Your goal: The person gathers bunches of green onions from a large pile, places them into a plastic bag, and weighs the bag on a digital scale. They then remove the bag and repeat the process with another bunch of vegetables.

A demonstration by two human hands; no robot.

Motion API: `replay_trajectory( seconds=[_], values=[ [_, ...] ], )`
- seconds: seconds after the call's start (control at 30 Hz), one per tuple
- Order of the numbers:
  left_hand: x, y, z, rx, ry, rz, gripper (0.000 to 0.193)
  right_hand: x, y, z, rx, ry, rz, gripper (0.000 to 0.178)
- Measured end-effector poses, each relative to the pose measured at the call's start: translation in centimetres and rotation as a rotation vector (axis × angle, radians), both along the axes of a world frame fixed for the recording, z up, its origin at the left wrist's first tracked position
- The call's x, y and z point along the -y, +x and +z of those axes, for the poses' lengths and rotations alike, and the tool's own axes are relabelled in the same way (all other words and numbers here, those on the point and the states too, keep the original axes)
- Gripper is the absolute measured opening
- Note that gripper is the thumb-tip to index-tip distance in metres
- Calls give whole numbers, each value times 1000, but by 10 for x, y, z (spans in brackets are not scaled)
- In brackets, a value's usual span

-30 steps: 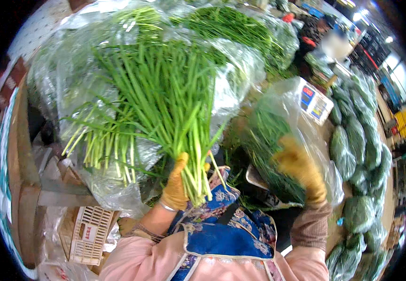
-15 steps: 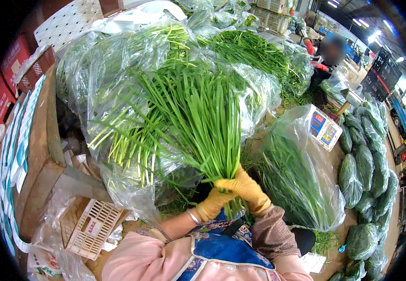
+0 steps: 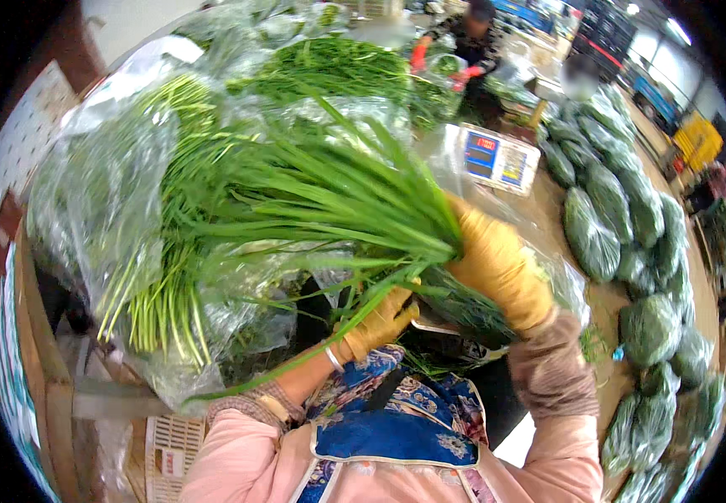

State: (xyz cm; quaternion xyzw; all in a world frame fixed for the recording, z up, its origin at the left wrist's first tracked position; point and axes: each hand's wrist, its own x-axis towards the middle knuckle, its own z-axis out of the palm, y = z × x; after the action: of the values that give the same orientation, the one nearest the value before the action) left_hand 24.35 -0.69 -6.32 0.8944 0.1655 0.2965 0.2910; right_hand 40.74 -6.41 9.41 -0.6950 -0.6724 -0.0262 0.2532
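Observation:
My right hand [image 3: 497, 260], in a yellow glove, grips the stem ends of a large bunch of garlic chives [image 3: 338, 193]. The long flat leaves fan out to the left, and some droop over my left forearm. Below the bunch is my left hand [image 3: 378, 325], also gloved, its fingers half curled and apart, with nothing visible in it. Under my right wrist lies a clear bag of greens [image 3: 472, 310], partly hidden by the hand. Left of the held bunch, pale-stemmed greens [image 3: 166, 310] lie on clear plastic.
A scale display [image 3: 500, 159] stands beyond my right hand. Filled bags of greens [image 3: 606, 226] are piled along the right. Far off, a co-worker in red gloves [image 3: 468, 77] handles greens. A plastic crate [image 3: 174, 457] sits at the lower left, near a wooden edge [image 3: 40, 335].
My right hand has lifted the bunch up and right, tipping its leaves over to the left. My left hand has come off the stems. The view has swung to the right.

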Motion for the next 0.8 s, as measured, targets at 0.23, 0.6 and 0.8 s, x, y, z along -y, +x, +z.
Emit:
replay_trajectory(
  seconds=[0.23,0.6,0.8],
  values=[
    [-66,160,67,97,601,-193,39,33,42,112,28,303,-66,65],
    [-184,112,90,-503,496,-25,42,-13,119,-94,-304,-42,169,62],
    [-176,117,93,-545,303,-34,42,38,194,-191,-215,-507,-337,49]
  ],
)
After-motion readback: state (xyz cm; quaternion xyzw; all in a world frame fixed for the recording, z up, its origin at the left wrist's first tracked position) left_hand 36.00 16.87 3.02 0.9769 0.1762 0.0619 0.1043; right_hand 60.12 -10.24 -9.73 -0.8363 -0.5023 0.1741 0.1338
